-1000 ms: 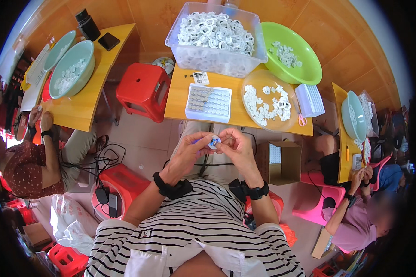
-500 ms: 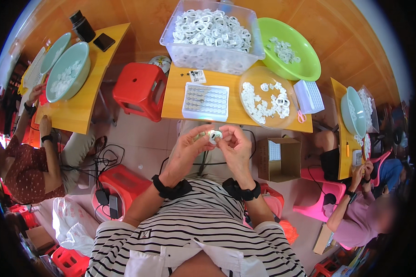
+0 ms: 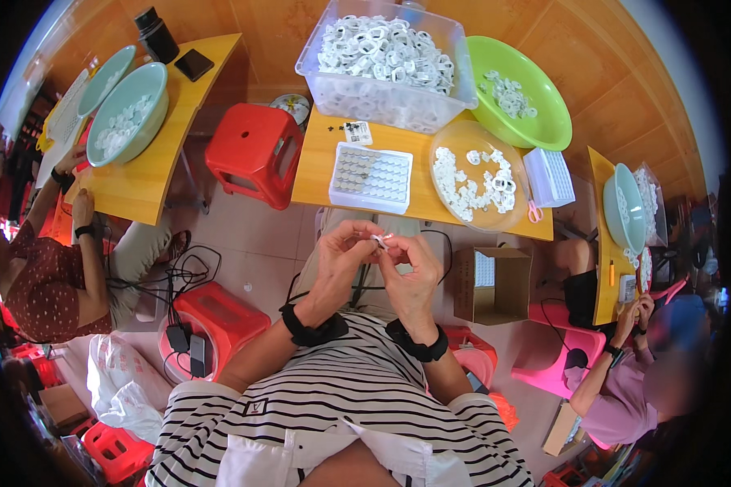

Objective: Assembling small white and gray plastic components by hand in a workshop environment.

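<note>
The left hand (image 3: 341,258) and the right hand (image 3: 413,264) meet above the person's lap, fingers curled in, pinching one small white piece (image 3: 379,239) between their fingertips. Ahead stands a yellow wooden table (image 3: 317,170) bearing a white compartment tray (image 3: 371,177), a clear round plate (image 3: 479,180) of white pieces, a clear tub (image 3: 386,61) heaped with the same and a green basin (image 3: 516,89). A red stool (image 3: 254,161) stands left of it on the pale tiled floor (image 3: 244,235), a cardboard box (image 3: 491,284) right. Other people sit at side tables
</note>
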Tool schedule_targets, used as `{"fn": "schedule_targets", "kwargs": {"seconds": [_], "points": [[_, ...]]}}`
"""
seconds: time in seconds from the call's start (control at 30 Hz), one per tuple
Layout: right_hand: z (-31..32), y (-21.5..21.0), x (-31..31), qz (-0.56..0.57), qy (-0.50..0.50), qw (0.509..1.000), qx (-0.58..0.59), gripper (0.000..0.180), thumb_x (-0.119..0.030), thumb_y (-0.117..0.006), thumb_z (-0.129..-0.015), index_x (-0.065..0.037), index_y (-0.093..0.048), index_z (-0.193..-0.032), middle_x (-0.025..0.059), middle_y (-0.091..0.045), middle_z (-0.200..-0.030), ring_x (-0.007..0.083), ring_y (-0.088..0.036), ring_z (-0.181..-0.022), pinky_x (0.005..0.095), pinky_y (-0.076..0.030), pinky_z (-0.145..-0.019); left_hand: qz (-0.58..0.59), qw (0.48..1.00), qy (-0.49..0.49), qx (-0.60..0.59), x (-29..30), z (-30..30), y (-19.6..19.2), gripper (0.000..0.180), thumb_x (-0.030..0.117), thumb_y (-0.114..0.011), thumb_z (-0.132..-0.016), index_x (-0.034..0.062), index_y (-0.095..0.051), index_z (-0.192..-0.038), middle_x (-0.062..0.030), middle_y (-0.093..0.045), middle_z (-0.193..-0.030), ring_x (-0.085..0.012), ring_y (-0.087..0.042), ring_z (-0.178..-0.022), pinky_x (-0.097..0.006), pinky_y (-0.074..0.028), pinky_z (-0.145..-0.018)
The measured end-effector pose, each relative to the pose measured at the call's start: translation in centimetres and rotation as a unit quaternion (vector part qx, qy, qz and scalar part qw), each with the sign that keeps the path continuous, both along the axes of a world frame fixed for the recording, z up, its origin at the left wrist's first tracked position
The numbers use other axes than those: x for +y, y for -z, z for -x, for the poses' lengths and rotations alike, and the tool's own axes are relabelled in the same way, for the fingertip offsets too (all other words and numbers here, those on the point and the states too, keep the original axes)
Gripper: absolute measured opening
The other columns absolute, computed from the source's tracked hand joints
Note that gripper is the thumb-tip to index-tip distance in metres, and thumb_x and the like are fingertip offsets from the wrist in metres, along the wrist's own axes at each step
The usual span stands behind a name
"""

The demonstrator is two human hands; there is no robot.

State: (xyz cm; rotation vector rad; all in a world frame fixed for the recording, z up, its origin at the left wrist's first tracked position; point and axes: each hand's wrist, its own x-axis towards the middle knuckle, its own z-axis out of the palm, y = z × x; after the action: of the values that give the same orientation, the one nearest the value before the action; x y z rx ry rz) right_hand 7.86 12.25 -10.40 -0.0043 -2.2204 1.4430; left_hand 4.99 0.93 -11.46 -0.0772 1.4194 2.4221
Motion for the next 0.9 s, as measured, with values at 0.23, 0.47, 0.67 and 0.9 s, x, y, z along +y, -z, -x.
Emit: {"fn": "schedule_targets", "kwargs": {"seconds": [0.23, 0.47, 0.67, 0.9], "points": [[-0.4, 0.3, -0.6, -0.022, -0.001, 1.000, -0.005, 0.021, 0.010, -0.064, -0.066, -0.001, -0.059, -0.084, 0.0087, -0.053, -0.068, 0.0175, -0.058, -0.055, 0.0258, -0.045, -0.050, -0.005, 1.000, -0.011, -0.003, -0.1, 0.0, 0.8, 0.013, -0.001, -0.049, -0.080, 0.0048, -0.058, -0.085, 0.0013, -0.056, -0.081, -0.0056, -0.054, -0.072, -0.021, -0.045, -0.064], [-0.3, 0.6, -0.7, -0.023, 0.005, 1.000, 0.007, 0.021, 0.010, -0.064, -0.066, 0.000, -0.059, -0.084, 0.0091, -0.053, -0.068, 0.0171, -0.057, -0.055, 0.0256, -0.045, -0.051, -0.010, 1.000, -0.007, 0.000, -0.2, 0.0, 1.2, 0.011, 0.000, -0.050, -0.080, 0.0061, -0.058, -0.084, 0.0024, -0.056, -0.080, -0.0056, -0.053, -0.071, -0.021, -0.045, -0.064], [0.4, 1.4, 0.8, 0.291, -0.045, 0.946, -0.135, 0.014, 0.003, -0.065, -0.076, 0.000, -0.062, -0.089, -0.0002, -0.058, -0.074, 0.0064, -0.055, -0.061, 0.0182, -0.044, -0.053, 0.002, 0.997, 0.080, -0.003, -1.0, 0.8, -0.4, 0.013, 0.009, -0.053, -0.086, 0.0040, -0.059, -0.096, -0.0011, -0.060, -0.088, -0.0078, -0.057, -0.079, -0.022, -0.047, -0.069], [0.5, 0.8, 2.4, 0.314, -0.109, 0.924, -0.190, 0.014, 0.002, -0.064, -0.077, -0.001, -0.063, -0.091, -0.0026, -0.055, -0.071, 0.0033, -0.048, -0.055, 0.0171, -0.039, -0.049, -0.115, 0.976, 0.155, -0.097, -1.3, 1.1, 0.5, 0.030, 0.018, -0.047, -0.094, 0.0026, -0.054, -0.118, -0.0025, -0.061, -0.102, -0.0089, -0.057, -0.087, -0.023, -0.048, -0.073]]}}
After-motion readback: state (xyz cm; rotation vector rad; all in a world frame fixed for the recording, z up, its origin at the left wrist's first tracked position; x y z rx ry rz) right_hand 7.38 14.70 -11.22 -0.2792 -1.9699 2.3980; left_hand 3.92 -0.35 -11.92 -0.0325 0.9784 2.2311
